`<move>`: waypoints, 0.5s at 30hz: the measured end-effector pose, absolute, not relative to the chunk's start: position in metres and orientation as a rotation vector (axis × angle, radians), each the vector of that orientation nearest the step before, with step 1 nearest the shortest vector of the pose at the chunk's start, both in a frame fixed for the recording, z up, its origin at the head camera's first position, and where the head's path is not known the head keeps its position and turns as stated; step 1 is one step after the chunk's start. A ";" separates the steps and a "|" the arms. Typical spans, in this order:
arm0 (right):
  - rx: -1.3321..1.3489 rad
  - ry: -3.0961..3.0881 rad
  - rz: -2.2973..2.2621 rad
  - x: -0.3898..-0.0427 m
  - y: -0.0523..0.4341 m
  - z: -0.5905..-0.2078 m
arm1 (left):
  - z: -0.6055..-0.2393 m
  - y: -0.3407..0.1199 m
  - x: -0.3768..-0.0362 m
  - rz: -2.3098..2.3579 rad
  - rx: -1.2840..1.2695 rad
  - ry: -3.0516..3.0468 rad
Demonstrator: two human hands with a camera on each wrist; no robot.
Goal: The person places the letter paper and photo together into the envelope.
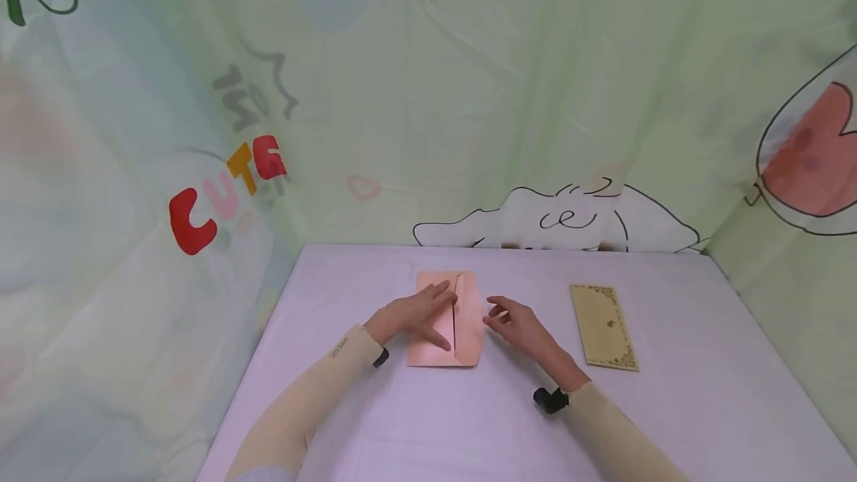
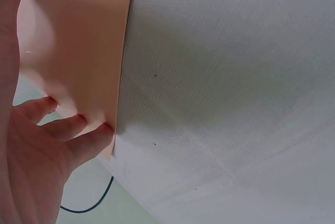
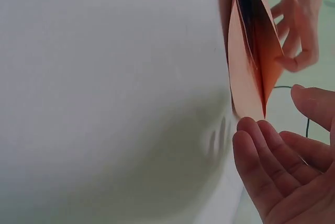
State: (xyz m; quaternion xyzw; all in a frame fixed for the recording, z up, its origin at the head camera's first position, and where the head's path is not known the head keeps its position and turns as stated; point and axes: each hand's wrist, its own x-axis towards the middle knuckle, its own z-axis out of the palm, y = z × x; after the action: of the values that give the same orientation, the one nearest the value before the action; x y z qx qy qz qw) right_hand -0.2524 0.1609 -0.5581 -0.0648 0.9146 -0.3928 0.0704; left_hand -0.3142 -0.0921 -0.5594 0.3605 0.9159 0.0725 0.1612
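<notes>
A pink paper envelope [image 1: 470,326] lies on the table with its long opening running top to bottom. My left hand [image 1: 416,315] rests on its left part, thumb and fingers spread; in the left wrist view the fingertips [image 2: 107,130] touch the paper near its edge. In the right wrist view the opening of the envelope [image 3: 245,85] gapes, with a dark interior showing. My right hand [image 1: 524,327] is just off the envelope's right edge, fingers loosely bent and holding nothing. In its wrist view the fingertips [image 3: 246,124] come right up to the envelope's end.
A tan rectangular card or envelope [image 1: 605,329] with brown patterned corners lies to the right of my right hand. The table [image 1: 415,422] has a pale lilac cover. Printed curtains [image 1: 402,110] hang behind and at both sides.
</notes>
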 end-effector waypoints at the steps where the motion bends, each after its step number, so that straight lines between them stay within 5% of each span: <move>1: -0.193 2.761 -1.163 -0.251 0.166 -0.558 | -0.560 -0.092 -0.314 0.207 1.038 2.614; 15: -0.188 2.887 -1.036 -0.237 0.232 -0.553 | -0.558 -0.094 -0.313 0.215 1.054 2.590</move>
State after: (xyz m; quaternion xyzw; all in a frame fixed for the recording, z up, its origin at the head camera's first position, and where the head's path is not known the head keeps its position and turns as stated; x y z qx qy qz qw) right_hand -0.2372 0.2324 -0.5534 -0.0611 0.9389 -0.3369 0.0345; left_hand -0.3132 -0.0939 -0.5582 0.3705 0.9104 0.0756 0.1677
